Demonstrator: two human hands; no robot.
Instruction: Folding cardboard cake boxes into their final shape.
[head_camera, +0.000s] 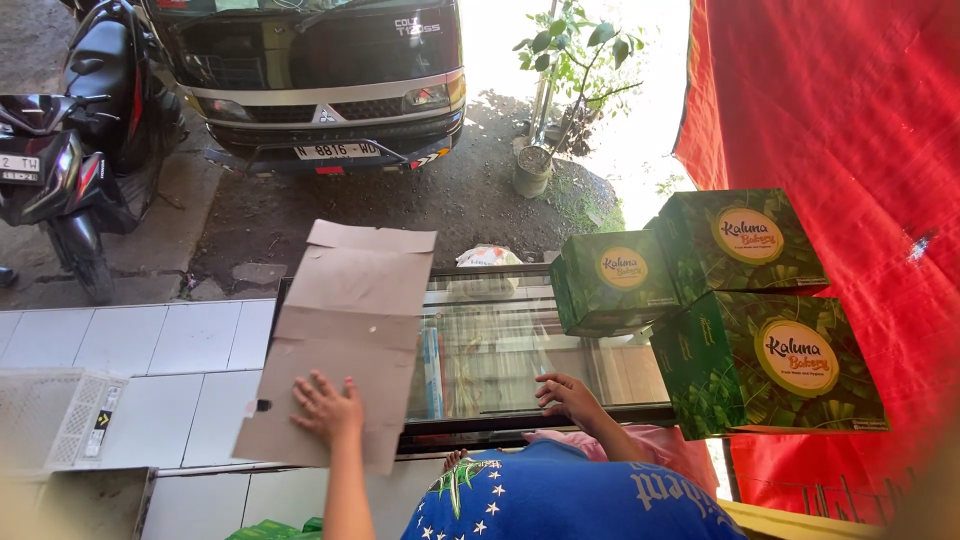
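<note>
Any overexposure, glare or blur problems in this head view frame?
Head view: sunlit ground behind the potted plant is blown out white; the glass display case top shows pale reflections; the left hand on the flat brown cardboard sheet looks sharp; lower right corner blurred.

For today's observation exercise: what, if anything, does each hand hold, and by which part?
Neither grips anything. The left hand lies flat on the flattened cardboard box, near its lower edge; the right hand rests on the glass counter.

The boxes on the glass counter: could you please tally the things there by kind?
Green printed boxes: 3
Flat brown cardboard sheet, under the left hand: 1
Total: 4
</note>
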